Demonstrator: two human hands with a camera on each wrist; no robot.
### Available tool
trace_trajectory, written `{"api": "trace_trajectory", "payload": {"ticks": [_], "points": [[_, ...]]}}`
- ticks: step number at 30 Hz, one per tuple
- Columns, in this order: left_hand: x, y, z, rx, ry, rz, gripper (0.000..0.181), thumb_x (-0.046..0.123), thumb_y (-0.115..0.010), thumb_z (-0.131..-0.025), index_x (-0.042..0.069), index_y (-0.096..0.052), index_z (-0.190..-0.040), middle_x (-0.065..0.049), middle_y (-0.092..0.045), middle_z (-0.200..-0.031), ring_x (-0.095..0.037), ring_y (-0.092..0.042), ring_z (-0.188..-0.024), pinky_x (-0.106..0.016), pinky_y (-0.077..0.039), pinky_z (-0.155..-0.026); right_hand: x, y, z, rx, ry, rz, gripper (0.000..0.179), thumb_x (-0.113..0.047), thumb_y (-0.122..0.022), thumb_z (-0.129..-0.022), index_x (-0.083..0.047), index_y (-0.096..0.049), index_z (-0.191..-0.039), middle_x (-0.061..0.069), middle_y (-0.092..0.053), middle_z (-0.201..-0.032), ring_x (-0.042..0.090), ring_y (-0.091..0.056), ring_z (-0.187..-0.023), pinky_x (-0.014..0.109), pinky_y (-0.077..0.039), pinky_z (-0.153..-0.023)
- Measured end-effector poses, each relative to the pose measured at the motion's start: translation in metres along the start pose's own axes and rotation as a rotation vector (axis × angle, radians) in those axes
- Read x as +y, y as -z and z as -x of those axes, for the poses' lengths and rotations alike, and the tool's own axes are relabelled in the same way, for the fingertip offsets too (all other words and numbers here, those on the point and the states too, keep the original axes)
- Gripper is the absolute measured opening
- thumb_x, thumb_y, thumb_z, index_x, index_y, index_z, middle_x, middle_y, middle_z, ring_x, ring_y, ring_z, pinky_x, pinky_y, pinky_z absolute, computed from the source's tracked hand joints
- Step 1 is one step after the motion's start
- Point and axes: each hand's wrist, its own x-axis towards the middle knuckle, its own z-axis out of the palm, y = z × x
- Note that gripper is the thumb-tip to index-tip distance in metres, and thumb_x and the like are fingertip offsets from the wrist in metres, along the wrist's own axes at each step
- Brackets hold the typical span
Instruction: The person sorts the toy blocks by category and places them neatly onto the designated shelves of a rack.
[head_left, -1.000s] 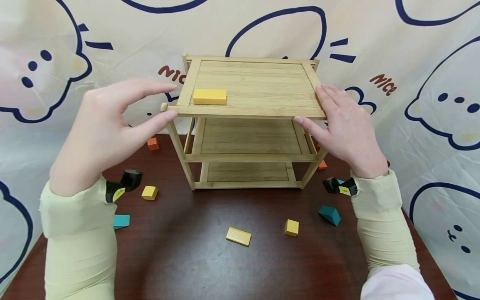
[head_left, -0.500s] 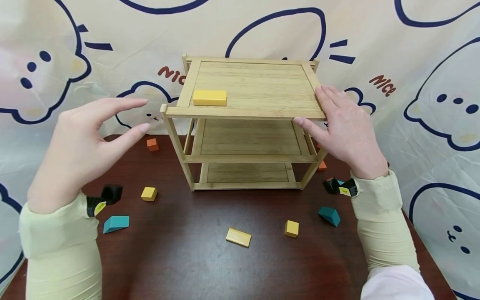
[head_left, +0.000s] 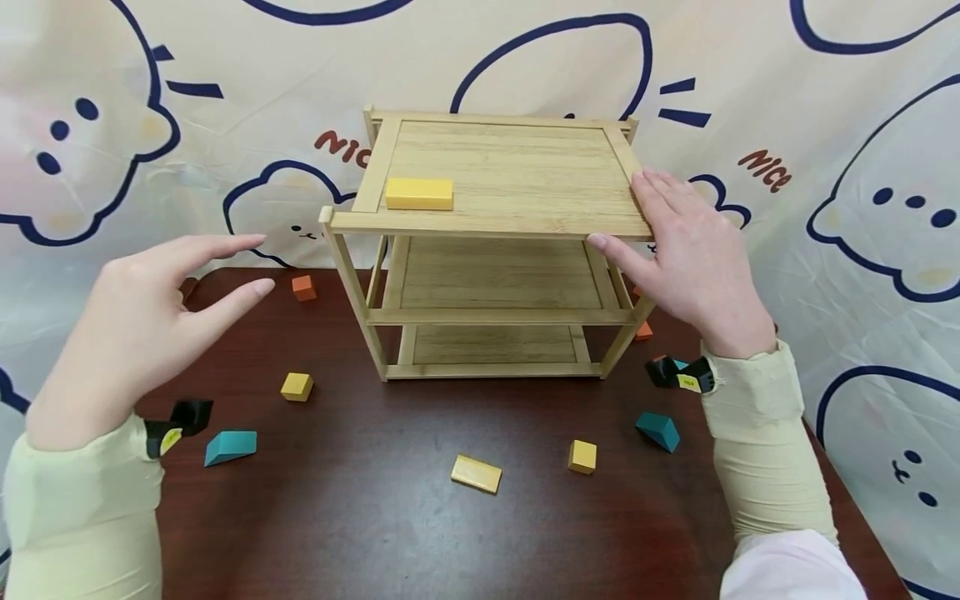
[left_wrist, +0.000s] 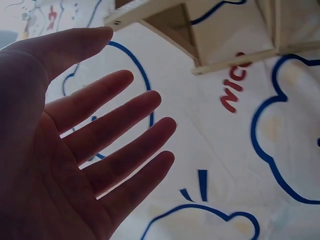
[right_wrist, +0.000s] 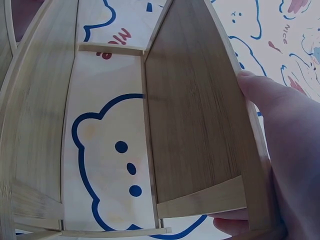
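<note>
A three-tier wooden shelf [head_left: 517,221] stands at the back of the table, its top board carrying a yellow rectangular block [head_left: 419,194] near the left end. My right hand [head_left: 693,258] holds the front right corner of that top board, thumb at the front edge and fingers along the right side. In the right wrist view the thumb [right_wrist: 270,95] lies against the board's edge, with fingertips showing past its end. My left hand [head_left: 142,321] hovers left of the shelf, thumb and fingers spread apart, nothing between them. The left wrist view shows its palm [left_wrist: 55,165] and extended fingers.
On the dark brown table [head_left: 360,517] lie a yellow cube [head_left: 297,387], a teal wedge [head_left: 230,447], a flat yellow block [head_left: 476,473], another yellow cube [head_left: 582,457] and a teal prism [head_left: 658,432]. An orange block [head_left: 303,288] sits behind, left of the shelf. A patterned cloth [head_left: 300,50] hangs behind.
My left hand has moved left and down, away from the shelf's front left corner, uncovering the teal wedge. My right hand has stayed on the shelf's right corner.
</note>
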Motion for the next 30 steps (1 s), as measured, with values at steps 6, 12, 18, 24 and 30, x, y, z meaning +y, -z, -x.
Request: {"api": "trace_trajectory", "payload": {"ticks": [6, 12, 18, 24, 30], "points": [[-0.012, -0.006, 0.008, -0.132, 0.103, 0.019, 0.047, 0.036, -0.068, -0.086, 0.017, -0.06, -0.128, -0.011, -0.059, -0.123, -0.031, -0.053, -0.106, -0.045, -0.039, -0.092, 0.001, -0.001, 0.001, 0.003, -0.001, -0.004, 0.084, -0.066, -0.045, -0.086, -0.011, -0.03, -0.147, 0.009, -0.029, -0.149, 0.028, -0.027, -0.135, 0.057, -0.031, -0.097], [-0.023, -0.012, 0.019, -0.269, 0.21, -0.009, 0.054, 0.048, -0.062, -0.086, 0.012, -0.059, -0.127, -0.019, -0.055, -0.125, -0.041, -0.047, -0.112, -0.062, -0.033, -0.089, 0.001, -0.002, 0.001, 0.009, 0.004, -0.009, 0.083, -0.066, -0.046, -0.086, -0.011, -0.032, -0.147, 0.009, -0.03, -0.148, 0.027, -0.027, -0.135, 0.057, -0.031, -0.097], [-0.04, -0.023, 0.036, -0.376, 0.261, -0.06, 0.061, 0.054, -0.058, -0.086, 0.007, -0.057, -0.126, -0.024, -0.054, -0.124, -0.045, -0.048, -0.108, -0.065, -0.034, -0.085, 0.0, -0.002, 0.0, 0.02, 0.009, -0.015, 0.083, -0.066, -0.047, -0.086, -0.011, -0.033, -0.146, 0.009, -0.031, -0.148, 0.027, -0.028, -0.135, 0.057, -0.031, -0.097], [-0.057, -0.031, 0.052, -0.484, 0.284, -0.057, 0.071, 0.062, -0.056, -0.083, 0.007, -0.054, -0.128, -0.027, -0.054, -0.121, -0.044, -0.052, -0.102, -0.065, -0.038, -0.08, 0.0, -0.002, 0.0, 0.021, 0.008, -0.014, 0.082, -0.065, -0.047, -0.086, -0.011, -0.033, -0.146, 0.009, -0.031, -0.148, 0.027, -0.028, -0.135, 0.056, -0.032, -0.098], [-0.069, -0.039, 0.062, -0.571, 0.311, -0.017, 0.077, 0.066, -0.057, -0.079, 0.007, -0.054, -0.128, -0.027, -0.053, -0.122, -0.044, -0.051, -0.103, -0.065, -0.04, -0.078, 0.0, -0.001, 0.0, 0.016, 0.003, -0.01, 0.083, -0.066, -0.046, -0.086, -0.011, -0.032, -0.146, 0.008, -0.031, -0.148, 0.026, -0.028, -0.135, 0.055, -0.031, -0.098]]}}
